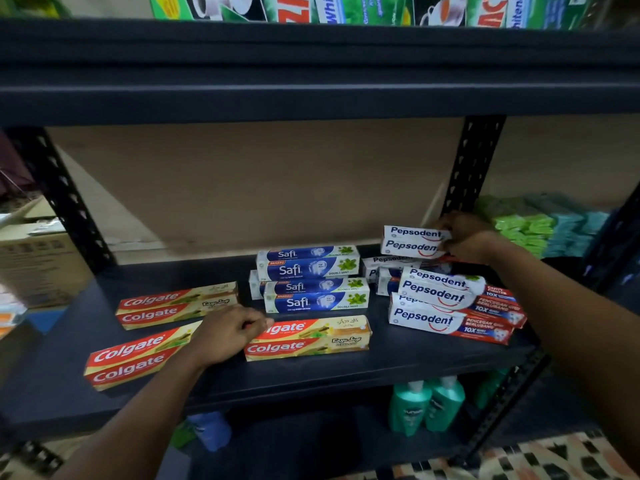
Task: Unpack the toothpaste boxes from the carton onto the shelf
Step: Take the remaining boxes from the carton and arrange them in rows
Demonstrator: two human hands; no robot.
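Observation:
On the dark shelf board (346, 379) lie red Colgate boxes, one at the back left (176, 303) and one at the front left (135, 358). My left hand (228, 332) grips the left end of a third Colgate box (311, 339) at the front middle. Behind it are stacked blue Safi boxes (311, 282). A pile of white and red Pepsodent boxes (450, 306) sits on the right. My right hand (465, 237) holds a white Pepsodent box (414, 242) by its right end, raised above the back of that pile.
A brown cardboard carton (34, 261) stands left of the rack, beyond the perforated post (65, 202). Another post (471, 168) rises behind my right hand. Green packs (526, 226) lie at far right. Teal bottles (426, 403) stand on the shelf below, green boxes (346, 8) above.

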